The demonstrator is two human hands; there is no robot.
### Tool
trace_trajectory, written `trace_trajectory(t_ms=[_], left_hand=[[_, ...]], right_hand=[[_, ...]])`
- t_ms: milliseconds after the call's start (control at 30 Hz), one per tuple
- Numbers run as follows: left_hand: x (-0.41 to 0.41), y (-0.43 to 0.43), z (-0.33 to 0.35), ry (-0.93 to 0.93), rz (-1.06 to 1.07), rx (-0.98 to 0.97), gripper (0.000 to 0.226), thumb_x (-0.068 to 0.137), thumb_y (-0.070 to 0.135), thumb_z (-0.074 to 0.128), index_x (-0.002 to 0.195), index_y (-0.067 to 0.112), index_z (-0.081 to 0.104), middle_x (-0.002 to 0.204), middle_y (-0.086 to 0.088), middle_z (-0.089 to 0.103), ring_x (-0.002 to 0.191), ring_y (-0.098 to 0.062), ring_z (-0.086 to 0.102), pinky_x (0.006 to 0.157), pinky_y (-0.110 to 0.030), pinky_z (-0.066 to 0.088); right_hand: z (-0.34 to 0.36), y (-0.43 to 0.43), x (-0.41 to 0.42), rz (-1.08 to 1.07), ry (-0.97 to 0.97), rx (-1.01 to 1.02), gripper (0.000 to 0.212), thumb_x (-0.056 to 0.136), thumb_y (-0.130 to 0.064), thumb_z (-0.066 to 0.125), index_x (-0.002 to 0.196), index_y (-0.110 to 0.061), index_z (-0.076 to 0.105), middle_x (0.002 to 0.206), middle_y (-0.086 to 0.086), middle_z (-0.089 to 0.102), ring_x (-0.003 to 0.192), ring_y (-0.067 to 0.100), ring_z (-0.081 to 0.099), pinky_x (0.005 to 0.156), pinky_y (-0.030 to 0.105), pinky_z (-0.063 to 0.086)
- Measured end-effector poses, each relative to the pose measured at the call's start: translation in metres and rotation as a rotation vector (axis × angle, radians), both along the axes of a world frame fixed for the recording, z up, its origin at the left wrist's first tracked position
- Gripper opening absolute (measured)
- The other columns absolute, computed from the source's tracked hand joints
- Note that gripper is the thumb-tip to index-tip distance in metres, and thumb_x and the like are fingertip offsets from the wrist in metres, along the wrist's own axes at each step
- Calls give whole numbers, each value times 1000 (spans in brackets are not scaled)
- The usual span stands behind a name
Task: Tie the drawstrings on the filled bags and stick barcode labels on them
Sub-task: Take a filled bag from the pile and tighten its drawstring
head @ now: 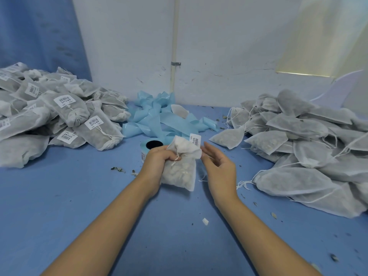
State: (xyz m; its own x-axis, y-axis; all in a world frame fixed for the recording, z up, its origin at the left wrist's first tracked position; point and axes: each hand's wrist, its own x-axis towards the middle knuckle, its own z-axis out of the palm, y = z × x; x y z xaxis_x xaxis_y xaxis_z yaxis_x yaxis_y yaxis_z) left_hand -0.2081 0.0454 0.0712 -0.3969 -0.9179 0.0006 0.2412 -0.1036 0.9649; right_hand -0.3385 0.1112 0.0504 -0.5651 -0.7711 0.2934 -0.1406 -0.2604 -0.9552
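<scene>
Soft even light; faint shadows (wide-angle bending at edges)

Barcode labels [64,100] are noted on bags [75,114] at frame left, and one label [195,139] by the held bag [179,172] at centre; print is unreadable.

Blue tabletop [79,206] before me. At 12 o'clock, a tangle of pale-blue strips [157,120] lies against the white wall [229,46], up which a clamped pipe [174,36] runs. Curtain [39,32] at 10 o'clock, translucent sheet [318,36] at 2. Leaf crumbs [117,169] at 8, white scrap [205,221] at 6.
</scene>
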Motion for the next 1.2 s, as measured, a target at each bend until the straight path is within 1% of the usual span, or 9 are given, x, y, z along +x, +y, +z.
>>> trace_trajectory(t_ms=[100, 200, 267, 367, 433, 567, 733, 933, 1200], left_hand=[[2, 0, 1, -25, -26, -33, 13, 65, -4, 56, 60, 7, 54, 54, -1, 56, 49, -13, 55, 47, -16, 42], [2, 2, 2, -70, -70, -53, 8, 48, 3, 54, 50, 11, 55, 49, 0, 53, 45, -11, 53, 45, -15, 39], [2, 1, 1, -116, -77, -78, 9, 46, 6, 53, 56, 7, 54, 50, -2, 54, 48, -14, 52, 48, -19, 39], [0, 1, -1, -133, -76, -105, 7, 50, 6, 55, 57, 9, 56, 52, 0, 55, 51, -14, 52, 51, -21, 39], [-2, 1, -2, -90, -55, -129, 17, 60, 4, 58, 53, 19, 62, 54, 4, 59, 52, -10, 56, 52, -19, 43], [-5, -3, -5, 22, 95, -192, 21, 82, 3, 62, 81, 24, 67, 72, 12, 69, 69, -5, 64, 62, -17, 49], [-7, -4, -6, 128, 196, -189, 22, 89, 5, 61, 97, 26, 65, 90, 10, 74, 89, -9, 69, 74, -22, 53], [-11, -1, -4, 136, 213, -201, 21, 90, 4, 59, 92, 24, 65, 85, 6, 72, 82, -12, 68, 80, -32, 52], [-14, 5, 0, 208, 146, -114, 16, 91, 6, 58, 94, 20, 65, 88, 0, 71, 83, -18, 66, 88, -41, 51]], right_hand=[[0, 0, -2, -34, -95, 63, 38, 91, -20, 64, 128, -22, 58, 118, -6, 66, 107, 7, 64, 96, 25, 48], [3, 1, -4, -47, -110, 64, 13, 88, -23, 67, 101, -25, 71, 95, -11, 72, 88, 3, 64, 78, 16, 51], [5, 0, -4, -56, -144, 57, 3, 86, -19, 69, 88, -21, 71, 82, -12, 70, 73, -1, 60, 65, 9, 47], [6, 0, -5, -71, -195, 54, 3, 85, -15, 70, 82, -16, 69, 71, -10, 63, 57, -5, 52, 56, 8, 42], [7, 0, -2, -90, -250, 31, 3, 85, -14, 70, 84, -14, 68, 71, -8, 62, 58, -3, 53, 58, 9, 43], [11, 1, -1, -134, -433, -31, 5, 86, -12, 69, 84, -16, 66, 73, -7, 66, 68, 5, 61, 64, 12, 48], [17, 5, 5, 70, -657, -12, 7, 84, -10, 69, 81, -14, 65, 70, -5, 64, 58, 5, 54, 52, 16, 40], [17, 6, 16, 270, -595, 87, 6, 84, -7, 66, 83, -11, 62, 70, -1, 61, 53, 5, 49, 46, 14, 34], [9, 4, 16, 152, -423, 164, 3, 86, -16, 69, 85, -13, 68, 68, -6, 64, 54, 1, 50, 50, 14, 38]])
